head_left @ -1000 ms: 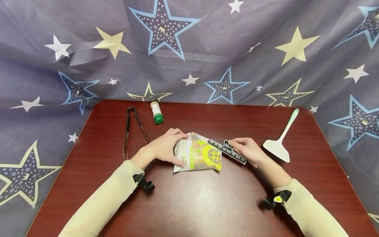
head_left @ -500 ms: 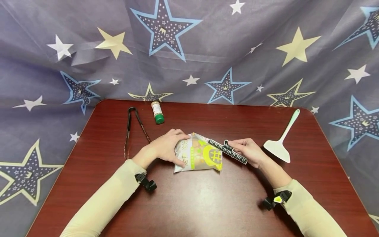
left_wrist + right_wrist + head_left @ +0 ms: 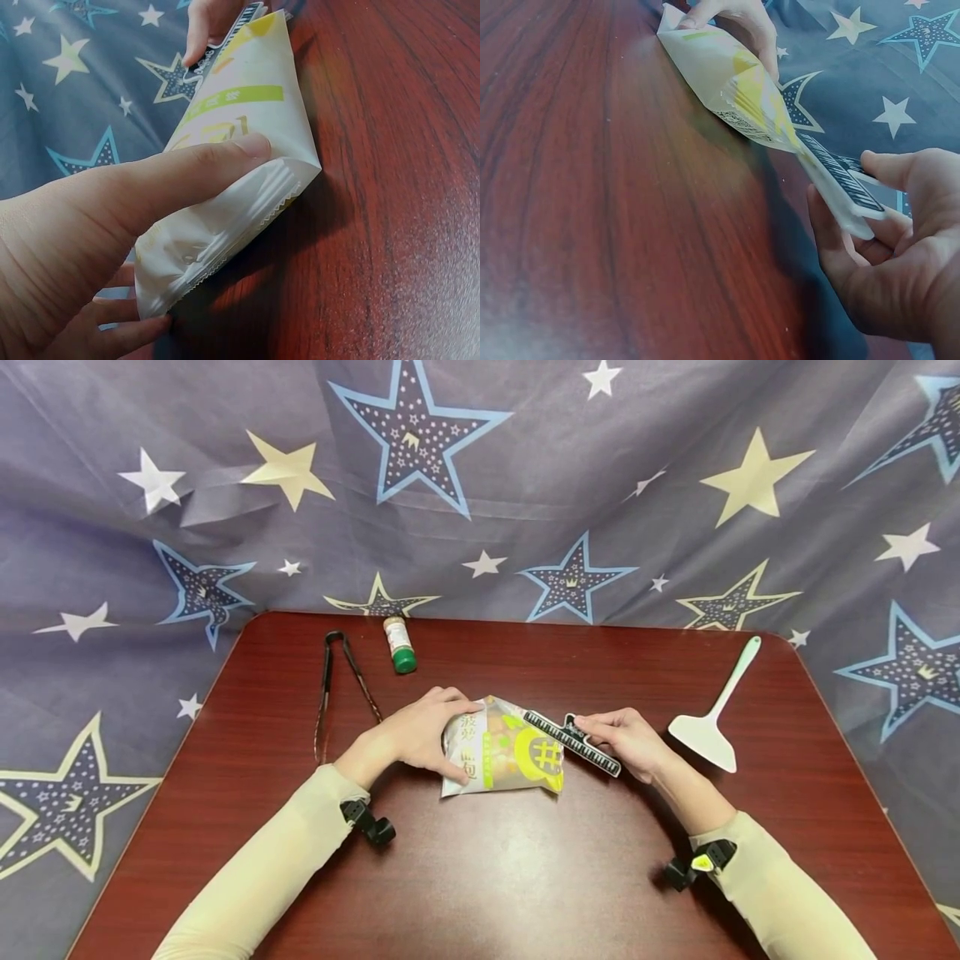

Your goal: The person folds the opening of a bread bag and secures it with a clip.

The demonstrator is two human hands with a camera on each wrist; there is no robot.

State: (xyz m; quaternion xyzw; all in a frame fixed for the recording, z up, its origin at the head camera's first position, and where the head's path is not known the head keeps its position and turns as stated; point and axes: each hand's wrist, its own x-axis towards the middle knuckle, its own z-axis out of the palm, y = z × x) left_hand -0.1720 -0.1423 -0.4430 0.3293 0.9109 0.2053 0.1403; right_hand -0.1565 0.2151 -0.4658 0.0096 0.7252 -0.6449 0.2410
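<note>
A plastic snack bag (image 3: pixel 502 752) with white, yellow and green print lies at mid-table. My left hand (image 3: pixel 420 731) grips its left end, the thumb (image 3: pixel 202 176) across the front and the other fingers behind. At the bag's right end is a long clip (image 3: pixel 573 743) with a black-and-white piano-key pattern. My right hand (image 3: pixel 628 745) pinches this clip by its black handle, thumb above and fingers below. In the right wrist view the clip (image 3: pixel 844 176) lies along the bag's edge; I cannot tell how far the bag reaches into it.
Black-handled tongs (image 3: pixel 327 677) lie left of the bag, near a small jar (image 3: pixel 400 646) with a green lid. A white spatula (image 3: pixel 703 737) with a pale green handle is at the right. Behind the dark red table (image 3: pixel 480 877) hangs a star-patterned cloth (image 3: pixel 510 485).
The clip has shifted slightly leftward with my right hand, and its handle shows narrower than before. My left hand and the bag stay nearly still.
</note>
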